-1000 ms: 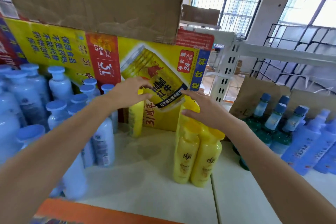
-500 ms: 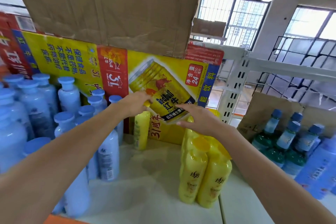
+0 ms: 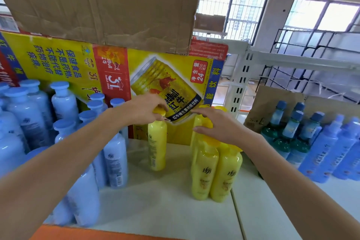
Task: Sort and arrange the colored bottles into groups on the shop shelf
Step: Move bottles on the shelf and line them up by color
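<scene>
A single yellow bottle stands upright on the white shelf, close to the printed carton behind it. My left hand grips its yellow cap from above. To its right stands a tight group of yellow bottles. My right hand rests over the caps of the rear ones with its fingers spread, not gripping any. Pale blue bottles crowd the left side under my left forearm.
A yellow and red drinks carton forms the back wall, with a brown cardboard flap hanging over it. At the right stand green bottles with blue caps and blue spray bottles. A white shelf upright rises behind.
The view has tilted up a little. My left hand has kept hold of the single yellow bottle's cap and my right hand has settled lower onto the yellow group.
</scene>
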### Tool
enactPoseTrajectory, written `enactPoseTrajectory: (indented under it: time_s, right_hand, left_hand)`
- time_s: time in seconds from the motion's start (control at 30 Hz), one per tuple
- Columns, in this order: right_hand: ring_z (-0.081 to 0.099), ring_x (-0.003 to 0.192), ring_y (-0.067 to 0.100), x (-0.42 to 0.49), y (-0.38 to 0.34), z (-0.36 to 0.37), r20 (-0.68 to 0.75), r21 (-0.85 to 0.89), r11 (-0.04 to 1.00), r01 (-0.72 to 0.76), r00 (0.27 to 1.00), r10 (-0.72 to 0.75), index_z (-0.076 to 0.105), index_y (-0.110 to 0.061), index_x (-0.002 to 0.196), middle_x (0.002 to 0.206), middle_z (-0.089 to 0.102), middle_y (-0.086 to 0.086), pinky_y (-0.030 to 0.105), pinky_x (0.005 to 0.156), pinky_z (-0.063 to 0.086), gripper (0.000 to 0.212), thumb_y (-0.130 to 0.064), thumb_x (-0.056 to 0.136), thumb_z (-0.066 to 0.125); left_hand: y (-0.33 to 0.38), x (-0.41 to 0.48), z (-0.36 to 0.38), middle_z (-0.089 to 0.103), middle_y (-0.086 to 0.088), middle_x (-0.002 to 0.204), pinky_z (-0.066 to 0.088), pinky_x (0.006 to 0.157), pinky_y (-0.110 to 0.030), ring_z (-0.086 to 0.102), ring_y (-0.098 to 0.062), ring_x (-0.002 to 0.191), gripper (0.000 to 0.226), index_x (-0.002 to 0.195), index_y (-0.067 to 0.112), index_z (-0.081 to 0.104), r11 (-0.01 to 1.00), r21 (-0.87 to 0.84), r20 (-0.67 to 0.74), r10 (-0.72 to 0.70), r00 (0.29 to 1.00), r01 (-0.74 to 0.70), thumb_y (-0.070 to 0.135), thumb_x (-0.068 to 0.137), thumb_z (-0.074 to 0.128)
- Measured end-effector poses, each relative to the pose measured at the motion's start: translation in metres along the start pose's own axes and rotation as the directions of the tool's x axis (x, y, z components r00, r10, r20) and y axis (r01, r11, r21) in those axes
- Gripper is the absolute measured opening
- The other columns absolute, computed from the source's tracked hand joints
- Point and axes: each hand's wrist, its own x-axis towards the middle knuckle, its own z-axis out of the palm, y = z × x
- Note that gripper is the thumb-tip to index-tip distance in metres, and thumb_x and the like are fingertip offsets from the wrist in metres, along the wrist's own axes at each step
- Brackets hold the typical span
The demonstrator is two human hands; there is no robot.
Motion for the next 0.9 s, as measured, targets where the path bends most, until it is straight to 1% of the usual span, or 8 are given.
enactPoseTrajectory:
  time_s: [0.1,0.2,0.27,0.33,0.43,0.63,0.77,0.9]
  right_hand:
    - [0.043,0.127,0.016,-0.017,-0.005,-0.001,-0.003,-0.025,0.999,-0.022,1.000,0.021,0.037,-0.030,0.139,0.143,0.043,-0.004,0.034,0.105,0.037,0.055,-0.041,0.088,0.056]
    - [0.042,0.128,0.014,-0.035,-0.011,-0.002,-0.031,-0.053,0.997,-0.060,0.998,0.059,0.036,-0.033,0.139,0.143,0.042,-0.007,0.028,0.099,0.035,0.054,-0.042,0.089,0.055]
    - [0.043,0.128,0.015,-0.048,-0.014,0.000,-0.052,-0.066,0.994,-0.083,0.995,0.079,0.036,-0.035,0.139,0.143,0.041,-0.008,0.030,0.099,0.036,0.054,-0.045,0.088,0.054]
    - [0.044,0.126,0.016,-0.060,-0.017,0.003,-0.069,-0.071,0.993,-0.097,0.993,0.092,0.036,-0.036,0.138,0.141,0.042,-0.009,0.034,0.100,0.037,0.055,-0.047,0.087,0.054]
    - [0.045,0.124,0.014,-0.077,-0.020,0.006,-0.090,-0.054,0.993,-0.103,0.991,0.097,0.037,-0.035,0.138,0.139,0.044,-0.010,0.035,0.100,0.040,0.055,-0.047,0.087,0.054]
    - [0.049,0.118,0.012,-0.108,-0.017,0.008,-0.167,0.010,0.996,-0.091,0.982,0.091,0.041,-0.035,0.136,0.134,0.049,-0.010,0.028,0.095,0.040,0.053,-0.043,0.086,0.057]
    - [0.049,0.116,0.009,-0.123,-0.010,0.007,-0.181,0.024,0.996,-0.090,0.979,0.093,0.045,-0.033,0.133,0.132,0.050,-0.011,0.020,0.091,0.036,0.049,-0.040,0.086,0.058]
    - [0.052,0.112,0.011,-0.135,-0.003,0.013,-0.145,0.058,0.994,-0.090,0.985,0.098,0.047,-0.032,0.131,0.128,0.052,-0.011,0.026,0.092,0.042,0.047,-0.040,0.087,0.059]
  left_hand:
    - [0.013,-0.015,0.002,0.051,0.006,0.128,0.034,0.104,-0.041,0.042,-0.015,0.121,0.033,0.117,0.029,0.057,0.997,-0.021,0.003,0.073,0.997,-0.072,0.033,0.085,0.062]
    - [0.028,-0.032,0.003,0.053,0.007,0.120,0.033,0.098,-0.031,0.043,-0.012,0.113,0.032,0.116,0.027,0.058,0.988,-0.073,-0.019,0.134,0.991,-0.135,0.032,0.084,0.063]
    - [0.038,-0.043,0.004,0.052,0.010,0.114,0.030,0.090,-0.024,0.042,-0.006,0.104,0.032,0.116,0.027,0.058,0.979,-0.108,-0.034,0.171,0.985,-0.174,0.031,0.084,0.063]
    - [0.050,-0.052,0.006,0.052,0.010,0.112,0.030,0.085,-0.022,0.041,-0.004,0.099,0.032,0.115,0.027,0.059,0.968,-0.144,-0.045,0.201,0.978,-0.206,0.030,0.084,0.063]
    - [0.067,-0.059,0.010,0.052,0.010,0.114,0.033,0.088,-0.023,0.042,-0.005,0.101,0.032,0.116,0.028,0.059,0.957,-0.158,-0.017,0.242,0.970,-0.242,0.029,0.084,0.063]
    - [0.096,-0.061,0.016,0.055,0.008,0.115,0.042,0.091,-0.029,0.050,-0.009,0.104,0.032,0.113,0.029,0.061,0.930,-0.238,0.030,0.297,0.954,-0.281,0.026,0.082,0.067]
    - [0.113,-0.059,0.017,0.053,0.010,0.112,0.038,0.085,-0.023,0.048,-0.007,0.099,0.032,0.114,0.029,0.061,0.926,-0.229,0.051,0.320,0.946,-0.301,0.025,0.082,0.066]
    - [0.125,-0.054,0.018,0.053,0.012,0.112,0.035,0.080,-0.019,0.048,-0.005,0.097,0.030,0.111,0.029,0.062,0.924,-0.244,0.085,0.323,0.943,-0.295,0.023,0.082,0.067]
